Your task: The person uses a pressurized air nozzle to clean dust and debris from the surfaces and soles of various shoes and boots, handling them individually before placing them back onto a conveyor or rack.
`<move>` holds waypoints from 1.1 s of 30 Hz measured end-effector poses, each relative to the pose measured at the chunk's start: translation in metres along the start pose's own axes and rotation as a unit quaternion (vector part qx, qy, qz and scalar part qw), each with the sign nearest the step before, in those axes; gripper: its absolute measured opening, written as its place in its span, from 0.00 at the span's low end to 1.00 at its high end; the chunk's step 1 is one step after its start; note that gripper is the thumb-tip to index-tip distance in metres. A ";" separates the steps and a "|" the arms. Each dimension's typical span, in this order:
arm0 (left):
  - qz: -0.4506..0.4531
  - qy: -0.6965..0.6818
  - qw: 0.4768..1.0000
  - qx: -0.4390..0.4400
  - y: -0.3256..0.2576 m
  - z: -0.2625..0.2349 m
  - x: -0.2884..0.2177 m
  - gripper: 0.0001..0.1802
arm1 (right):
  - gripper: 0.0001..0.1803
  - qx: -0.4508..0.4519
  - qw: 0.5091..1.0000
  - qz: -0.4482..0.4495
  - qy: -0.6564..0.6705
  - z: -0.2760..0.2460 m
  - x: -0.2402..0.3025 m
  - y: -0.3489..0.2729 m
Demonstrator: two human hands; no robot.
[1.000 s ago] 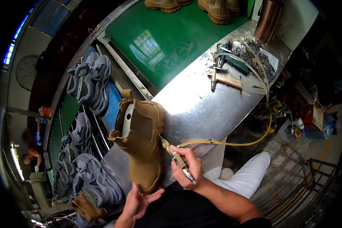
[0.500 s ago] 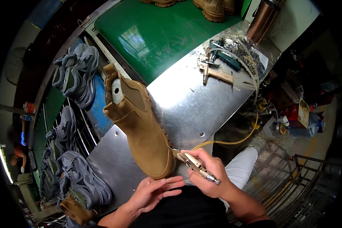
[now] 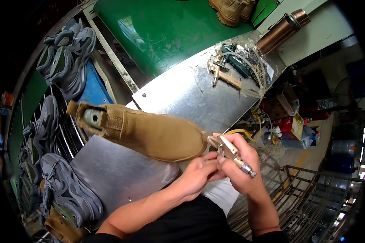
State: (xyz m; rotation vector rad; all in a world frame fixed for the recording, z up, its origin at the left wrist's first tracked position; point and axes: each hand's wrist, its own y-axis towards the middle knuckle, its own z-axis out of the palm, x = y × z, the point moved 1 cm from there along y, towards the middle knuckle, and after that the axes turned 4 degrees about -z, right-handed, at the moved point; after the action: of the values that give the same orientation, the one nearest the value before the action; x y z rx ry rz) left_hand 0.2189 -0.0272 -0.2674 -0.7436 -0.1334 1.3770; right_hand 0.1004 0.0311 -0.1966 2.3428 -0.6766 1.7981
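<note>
A tan suede ankle boot [image 3: 158, 131] with elastic sides lies across the metal work plate [image 3: 121, 172], its opening to the left and toe to the right. Inside the opening shows a grey last [image 3: 94, 117] with a round hole. My right hand [image 3: 241, 162] is closed around a small brass-coloured gun-like tool [image 3: 228, 149], whose tip meets the edge of the toe. My left hand [image 3: 194, 174] is at the near side of the toe, fingers bent against it and close to my right hand; its fingertips are partly hidden.
Grey sneakers [image 3: 71, 190] stand on a rack at left. Another gun-like tool [image 3: 227, 79] lies on the plate near a copper-coloured flask [image 3: 282, 32]. Tan boots [image 3: 231, 12] sit on the green belt [image 3: 162, 40]. A yellow hose [image 3: 247, 133] trails behind my right hand. A wire rack [image 3: 312, 194] stands at right.
The boot has swung round from nearly upright in view to almost crosswise, toe now rightward. Both hands have moved right and up with the toe, and my left fingers have drawn closer to my right hand.
</note>
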 end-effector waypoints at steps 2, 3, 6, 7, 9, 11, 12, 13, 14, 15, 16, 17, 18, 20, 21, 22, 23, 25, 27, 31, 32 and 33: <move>0.045 0.030 0.999 0.002 0.022 0.002 -0.004 0.20 | 0.24 -0.050 0.997 0.012 0.052 0.004 -0.008 0.001; 0.081 0.049 0.995 -0.001 0.035 0.000 -0.005 0.18 | 0.23 -0.061 0.997 -0.019 0.045 0.007 -0.011 0.002; 0.186 0.030 0.982 0.014 0.060 -0.006 -0.012 0.18 | 0.22 -0.087 0.993 -0.082 0.008 0.014 -0.025 -0.003; 0.220 0.011 0.975 0.022 0.061 -0.006 -0.014 0.19 | 0.22 -0.099 0.992 -0.081 0.011 0.019 -0.027 -0.007; 0.179 0.091 0.980 0.000 0.044 -0.015 -0.013 0.20 | 0.22 -0.119 0.989 -0.081 0.020 0.036 -0.031 -0.016; 0.171 0.279 0.943 -0.052 0.010 -0.032 -0.004 0.20 | 0.23 -0.149 0.983 -0.097 -0.034 0.050 -0.028 -0.027; 0.193 0.336 0.920 -0.053 -0.013 -0.037 -0.003 0.21 | 0.23 -0.167 0.977 -0.125 -0.045 0.057 -0.030 -0.031; 0.211 0.394 0.893 -0.054 -0.040 -0.040 -0.007 0.21 | 0.23 -0.185 0.970 -0.151 -0.054 0.063 -0.036 -0.035; 0.268 0.490 0.828 -0.060 -0.070 -0.036 -0.020 0.22 | 0.24 -0.171 0.976 -0.126 -0.052 0.065 -0.039 -0.044; 0.323 0.578 0.747 -0.061 -0.097 -0.033 -0.033 0.22 | 0.27 -0.177 0.971 -0.137 -0.085 0.068 -0.044 -0.050; 0.391 0.559 0.730 -0.040 -0.121 -0.040 -0.040 0.26 | 0.28 -0.181 0.964 -0.165 -0.102 0.073 -0.050 -0.054; 0.455 0.536 0.711 -0.023 -0.145 -0.047 -0.042 0.31 | 0.28 -0.181 0.957 -0.193 -0.118 0.077 -0.055 -0.059; 0.550 0.500 0.668 -0.035 -0.166 -0.050 -0.045 0.34 | 0.29 -0.181 0.946 -0.235 -0.133 0.080 -0.056 -0.060; 0.680 0.430 0.547 -0.232 -0.198 -0.064 -0.052 0.42 | 0.29 -0.148 0.947 -0.236 -0.160 0.084 -0.053 -0.068; 0.696 0.378 0.456 -0.405 -0.205 -0.074 -0.051 0.47 | 0.30 -0.135 0.946 -0.245 -0.161 0.089 -0.060 -0.069; 0.642 0.441 0.459 -0.427 -0.203 -0.070 -0.063 0.49 | 0.29 -0.139 0.937 -0.274 -0.166 0.093 -0.060 -0.068; 0.587 0.500 0.461 -0.439 -0.196 -0.065 -0.080 0.52 | 0.28 -0.118 0.956 -0.240 -0.124 0.089 -0.060 -0.069; 0.457 0.617 0.547 -0.334 -0.199 -0.086 -0.090 0.50 | 0.26 -0.064 0.981 -0.180 -0.030 0.072 -0.061 -0.074; 0.362 0.588 0.657 -0.302 -0.198 -0.106 -0.087 0.46 | 0.24 -0.064 0.968 -0.184 0.157 0.048 -0.078 -0.081; 0.352 0.578 0.642 -0.360 -0.191 -0.087 -0.087 0.39 | 0.26 -0.269 0.924 -0.201 0.184 -0.007 -0.077 -0.069; 0.361 0.476 0.696 -0.398 -0.185 -0.083 -0.081 0.38 | 0.26 -0.303 0.909 -0.219 0.186 -0.024 -0.080 -0.062; 0.360 0.369 0.741 -0.430 -0.180 -0.080 -0.072 0.37 | 0.27 -0.338 0.892 -0.234 0.188 -0.039 -0.082 -0.057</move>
State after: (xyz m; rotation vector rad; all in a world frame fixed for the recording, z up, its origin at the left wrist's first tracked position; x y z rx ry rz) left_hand 0.3938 -0.1266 -0.2065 -2.2680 0.1988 1.5976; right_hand 0.0731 0.1187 -0.2526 1.4826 -0.5052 1.4218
